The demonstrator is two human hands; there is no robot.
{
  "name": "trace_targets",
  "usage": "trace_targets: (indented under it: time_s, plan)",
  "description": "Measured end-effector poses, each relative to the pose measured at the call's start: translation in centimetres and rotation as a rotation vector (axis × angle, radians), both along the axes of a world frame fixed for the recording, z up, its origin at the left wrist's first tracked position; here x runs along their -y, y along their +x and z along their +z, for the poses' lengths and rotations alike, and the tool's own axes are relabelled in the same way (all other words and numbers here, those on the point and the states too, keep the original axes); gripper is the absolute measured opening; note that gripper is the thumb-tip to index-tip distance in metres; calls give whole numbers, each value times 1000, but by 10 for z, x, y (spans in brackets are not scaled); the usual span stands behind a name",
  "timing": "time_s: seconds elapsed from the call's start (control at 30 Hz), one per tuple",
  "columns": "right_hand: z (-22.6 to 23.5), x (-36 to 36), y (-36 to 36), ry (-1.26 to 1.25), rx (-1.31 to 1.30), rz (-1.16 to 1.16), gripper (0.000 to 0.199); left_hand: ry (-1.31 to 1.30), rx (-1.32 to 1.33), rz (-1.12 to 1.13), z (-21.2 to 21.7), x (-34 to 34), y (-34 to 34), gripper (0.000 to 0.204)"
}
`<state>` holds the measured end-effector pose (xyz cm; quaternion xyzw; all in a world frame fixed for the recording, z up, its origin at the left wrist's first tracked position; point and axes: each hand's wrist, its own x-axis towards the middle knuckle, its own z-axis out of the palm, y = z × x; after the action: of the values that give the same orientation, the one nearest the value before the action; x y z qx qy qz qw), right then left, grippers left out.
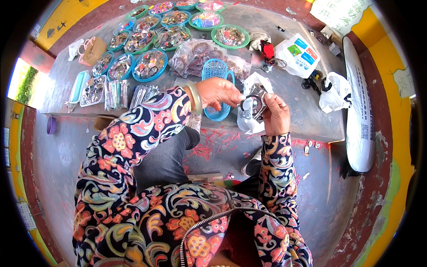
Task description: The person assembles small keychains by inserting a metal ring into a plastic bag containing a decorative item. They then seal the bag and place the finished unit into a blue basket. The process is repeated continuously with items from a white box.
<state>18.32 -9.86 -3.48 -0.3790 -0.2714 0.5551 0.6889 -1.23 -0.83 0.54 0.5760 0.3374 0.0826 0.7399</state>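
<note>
My left hand (218, 93), a bangle on its wrist, reaches across to the middle. Its fingertips pinch the near edge of a small clear packet (252, 107) with a black ring-shaped piece in it. On the other side, my right hand (276, 115) grips the same packet between thumb and fingers. What exactly lies inside is too small to tell. Just behind and below the packet stands a white plastic bag (246, 124), its mouth spread. A blue plastic basket (215, 69) sits beside my left hand, partly hidden by it.
Several round trays (150, 65) of small goods cover the platform's far left. Clear bags of beads (191, 58) lie near the middle. At right are a white printed bag (297, 55), a knotted white bag (334, 93) and a long white sack (359, 107). Red scraps (209, 144) litter the floor.
</note>
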Motion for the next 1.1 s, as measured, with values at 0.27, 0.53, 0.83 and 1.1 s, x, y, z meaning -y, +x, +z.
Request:
trace_targets:
  time_s: [0.27,0.53,0.83,1.1]
  plan:
    - [-10,-3,-11,-24,-176,-86,11,-168,-2,-79,-10,7,6,22]
    - [-17,-3,-3,-56,-66,28,11,-168,242,258,-14,-4,4,14]
    - [-7,-3,-6,-118,-24,134,17,-78,244,190,-16,-5,3,14]
    - [-20,-4,-2,-110,17,122,18,-96,187,151,-10,-4,2,27]
